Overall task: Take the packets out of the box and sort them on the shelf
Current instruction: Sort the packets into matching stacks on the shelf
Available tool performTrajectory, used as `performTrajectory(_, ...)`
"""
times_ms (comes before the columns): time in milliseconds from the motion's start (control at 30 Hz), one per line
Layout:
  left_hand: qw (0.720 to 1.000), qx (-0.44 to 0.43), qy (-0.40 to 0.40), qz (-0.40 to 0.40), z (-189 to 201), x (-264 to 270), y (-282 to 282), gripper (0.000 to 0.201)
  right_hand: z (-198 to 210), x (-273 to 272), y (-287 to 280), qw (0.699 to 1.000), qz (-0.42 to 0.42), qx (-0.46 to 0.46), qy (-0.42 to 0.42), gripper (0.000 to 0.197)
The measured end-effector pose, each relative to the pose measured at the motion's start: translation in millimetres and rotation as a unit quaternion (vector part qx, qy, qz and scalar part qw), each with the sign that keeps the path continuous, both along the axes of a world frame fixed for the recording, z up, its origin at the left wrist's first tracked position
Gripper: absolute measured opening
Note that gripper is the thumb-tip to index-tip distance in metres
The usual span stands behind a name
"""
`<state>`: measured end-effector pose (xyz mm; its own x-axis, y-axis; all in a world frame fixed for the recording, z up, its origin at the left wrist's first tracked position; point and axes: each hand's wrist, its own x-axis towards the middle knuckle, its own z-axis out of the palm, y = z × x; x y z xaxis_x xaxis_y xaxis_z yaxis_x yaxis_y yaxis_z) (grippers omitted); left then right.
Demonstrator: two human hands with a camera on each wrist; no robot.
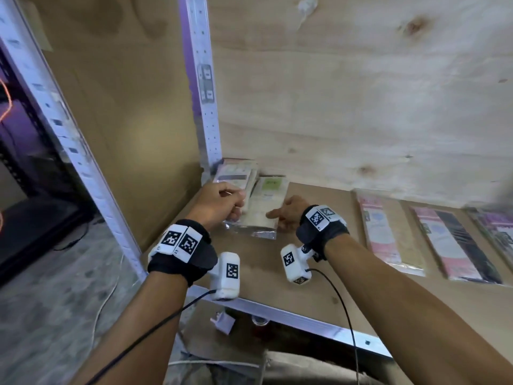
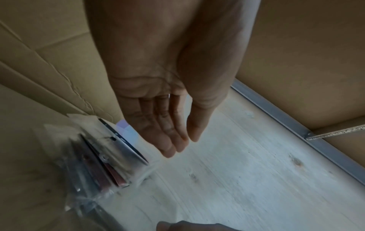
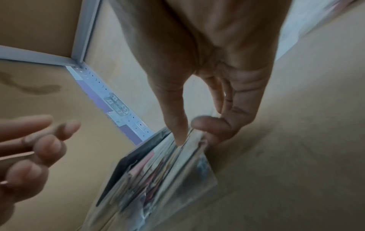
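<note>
A stack of clear-wrapped packets (image 1: pixel 261 215) lies on the brown shelf board (image 1: pixel 277 273) near its back-left corner. My right hand (image 1: pixel 286 215) holds the stack's right edge. In the right wrist view the right hand (image 3: pixel 188 132) pinches the packets (image 3: pixel 162 171), thumb on top and index finger curled at the side. My left hand (image 1: pixel 222 201) hovers at the stack's left side. Seen from the left wrist, the left hand (image 2: pixel 182 146) has straight fingers and holds nothing, just beside the packets (image 2: pixel 110 156). More packets (image 1: pixel 233 173) sit behind, against the corner post.
Three pink and dark packets (image 1: pixel 385 232) (image 1: pixel 455 245) (image 1: pixel 497 229) lie side by side on the right of the shelf. A cardboard panel (image 1: pixel 125 107) closes the left side. Plywood (image 1: pixel 361 93) backs the shelf. A metal rail (image 1: pixel 305 320) edges the front.
</note>
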<state>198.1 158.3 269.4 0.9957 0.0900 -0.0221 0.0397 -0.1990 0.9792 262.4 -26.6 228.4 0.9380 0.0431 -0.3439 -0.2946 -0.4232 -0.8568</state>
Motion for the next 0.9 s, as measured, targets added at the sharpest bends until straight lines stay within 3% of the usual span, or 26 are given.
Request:
performTrajectory(100, 1.0, 0.008, 0.001, 0.0, -2.9, 0.7, 4.7, 0.005, -3.8, 0.0, -2.6, 0.999, -0.005, -0.033, 0.017, 0.033)
performTrajectory(267, 1.0, 0.022, 0.01, -0.007, -8.9, 5.3, 1.1, 0.009, -2.8, -19.6, -21.0, 0.997, -0.048, 0.026, 0.056, 0.013)
performTrajectory(400, 0.999, 0.0, 0.023, -0.023, -8.5, 2.4, -16.1, 0.012, 1.3, -39.0, -48.4, 0.996, -0.069, 0.059, 0.02, 0.021)
performTrajectory(633, 0.996, 0.012, 0.058, -0.069, -13.2, 0.1, -57.9, 0.017, 13.2, -76.1, -88.4, 0.993, -0.009, -0.121, -0.002, 0.033)
performTrajectory(733, 0.993, 0.016, 0.071, -0.089, -15.9, -2.7, -71.3, 0.018, 20.5, -90.5, -102.7, 0.99, -0.005, -0.138, -0.034, 0.018)
performTrajectory(833, 0.99, -0.001, 0.094, -0.103, -18.6, -9.0, -85.1, 0.012, 31.2, -103.3, -118.4, 0.992, 0.01, -0.105, -0.074, 0.013)
performTrajectory(900, 0.986, -0.033, 0.108, -0.121, -18.5, -11.3, -94.8, 0.025, 38.5, -113.7, -126.5, 0.995, 0.006, -0.027, -0.101, 0.007)
